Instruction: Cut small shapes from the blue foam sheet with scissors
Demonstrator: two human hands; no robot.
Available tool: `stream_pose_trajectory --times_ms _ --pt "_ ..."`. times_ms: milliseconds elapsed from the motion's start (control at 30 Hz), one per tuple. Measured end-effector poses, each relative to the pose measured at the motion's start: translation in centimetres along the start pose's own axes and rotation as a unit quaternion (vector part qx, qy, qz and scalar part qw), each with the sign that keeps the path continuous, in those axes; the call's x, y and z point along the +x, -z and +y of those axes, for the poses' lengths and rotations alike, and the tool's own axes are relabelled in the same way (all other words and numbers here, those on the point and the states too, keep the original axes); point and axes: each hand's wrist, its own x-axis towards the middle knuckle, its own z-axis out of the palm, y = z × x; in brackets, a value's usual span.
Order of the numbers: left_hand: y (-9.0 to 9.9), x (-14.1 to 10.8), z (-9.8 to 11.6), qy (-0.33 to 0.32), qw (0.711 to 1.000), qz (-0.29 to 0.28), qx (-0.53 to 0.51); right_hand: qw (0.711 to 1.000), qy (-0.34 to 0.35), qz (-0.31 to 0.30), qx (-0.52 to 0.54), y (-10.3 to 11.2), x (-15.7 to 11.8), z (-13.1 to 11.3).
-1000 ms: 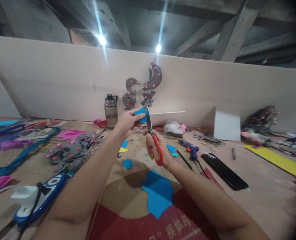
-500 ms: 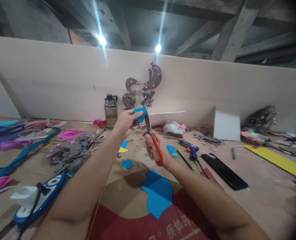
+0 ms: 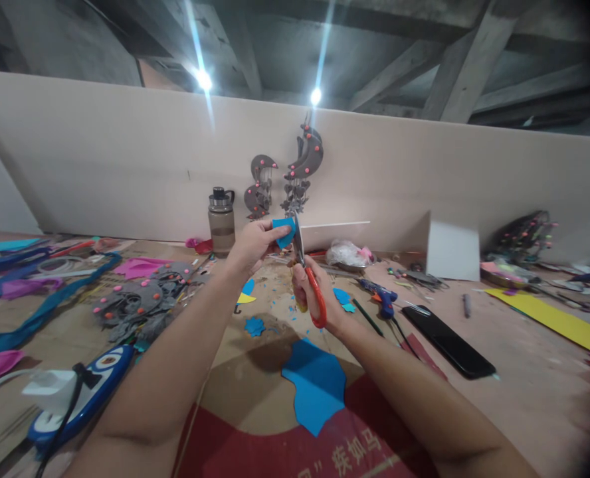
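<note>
Pinched between the thumb and fingers of my left hand [image 3: 255,244] is a small blue felt-like piece [image 3: 284,232]. My right hand [image 3: 311,285] grips scissors [image 3: 317,299] with red and yellow handles, their blades pointing up against the piece's right edge. Whether the blades are fully closed cannot be made out. Below my hands lies a larger blue sheet [image 3: 315,385] with a wavy cut outline. A small blue scalloped cutout [image 3: 254,326] rests on the cardboard [image 3: 240,392], among tiny blue scraps. Another blue cutout [image 3: 341,296] lies right of my right hand.
A glue gun [image 3: 385,302], a dark pencil-like stick [image 3: 367,317] and a black phone [image 3: 448,341] lie to the right. A bottle [image 3: 221,222] stands at the back. Grey felt pieces [image 3: 143,299] and a blue power strip [image 3: 83,398] are on the left.
My left hand and the blue piece have shifted slightly right and down. The scissors have moved a little right too, and their handles look closer together.
</note>
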Motion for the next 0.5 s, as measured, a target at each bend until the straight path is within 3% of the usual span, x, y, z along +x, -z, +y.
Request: stream_pose_trajectory --times_ms 500 --pt "0.27 0.12 -0.10 0.004 1.000 -0.005 -0.001 0.999 -0.011 -0.006 0.041 -0.21 -0.45 -0.34"
